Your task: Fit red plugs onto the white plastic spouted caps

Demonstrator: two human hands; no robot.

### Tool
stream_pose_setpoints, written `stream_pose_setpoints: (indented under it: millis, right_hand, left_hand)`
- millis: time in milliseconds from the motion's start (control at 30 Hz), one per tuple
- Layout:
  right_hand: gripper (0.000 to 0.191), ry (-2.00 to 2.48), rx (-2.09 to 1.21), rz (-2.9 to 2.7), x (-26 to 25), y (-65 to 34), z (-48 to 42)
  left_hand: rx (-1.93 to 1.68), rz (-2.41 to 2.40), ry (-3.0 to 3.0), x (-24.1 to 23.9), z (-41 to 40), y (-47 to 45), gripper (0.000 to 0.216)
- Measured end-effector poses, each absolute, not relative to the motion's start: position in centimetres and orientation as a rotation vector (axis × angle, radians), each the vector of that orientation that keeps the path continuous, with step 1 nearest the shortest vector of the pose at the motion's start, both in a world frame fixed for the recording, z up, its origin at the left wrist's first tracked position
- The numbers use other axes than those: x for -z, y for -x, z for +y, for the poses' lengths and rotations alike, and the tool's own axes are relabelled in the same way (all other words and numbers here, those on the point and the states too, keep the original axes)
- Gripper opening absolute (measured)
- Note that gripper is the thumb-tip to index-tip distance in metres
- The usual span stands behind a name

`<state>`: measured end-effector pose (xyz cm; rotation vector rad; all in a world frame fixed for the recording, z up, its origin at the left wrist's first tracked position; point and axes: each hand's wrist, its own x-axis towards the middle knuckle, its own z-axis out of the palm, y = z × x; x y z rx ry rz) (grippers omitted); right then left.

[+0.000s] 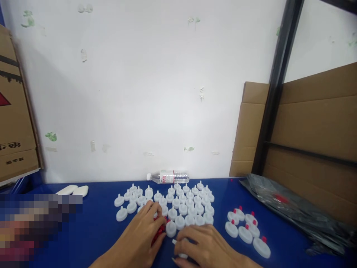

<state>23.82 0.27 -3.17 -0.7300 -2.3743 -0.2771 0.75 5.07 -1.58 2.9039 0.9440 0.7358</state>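
My left hand (139,232) curls over a small pile of red tip caps (159,232) on the blue table. Its fingers are bent towards the thumb, and whether a cap sits between the fingertips is hidden. To the right, my right hand (202,243) grips a white nozzle cap (182,255), tilted so that its spout points up and left. The fingers cover most of it. Just beyond both hands stand many white nozzle caps (181,221), spouts up and without red tips. Further right, several white caps (245,234) wear red tips.
A clear plastic bottle (170,176) lies against the white wall. Dark plastic bags (295,208) cover the table's right side, near a black metal post (275,89) and cardboard (315,126). Two white oval pieces (80,191) lie at left, below a carton (16,111).
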Motion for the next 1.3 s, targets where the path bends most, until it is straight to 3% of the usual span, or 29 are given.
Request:
stream_pose_setpoints:
  millis: [433, 833, 1133, 1300]
  right_hand:
    - [0.006, 0.922, 0.007, -2.322, 2.4, -24.1, -0.1]
    - [0.019, 1.021, -0.052, -2.303, 1.9, -24.9, -0.4]
    - [0.025, 0.962, -0.110, -2.279, 2.2, -24.8, -0.2]
    - [0.015, 0.908, -0.082, -2.228, 2.1, -24.8, -0.1]
  left_hand:
    - [-0.584, 1.029, -3.156, 2.9, 6.0, -1.5, 0.025]
    - [-1.095, 0.655, -2.855, 1.4, 4.0, -2.0, 0.019]
    - [-1.030, 0.570, -2.938, 2.4, 4.3, -2.1, 0.031]
    - [-1.063, 0.643, -2.943, 2.3, 4.4, -2.1, 0.030]
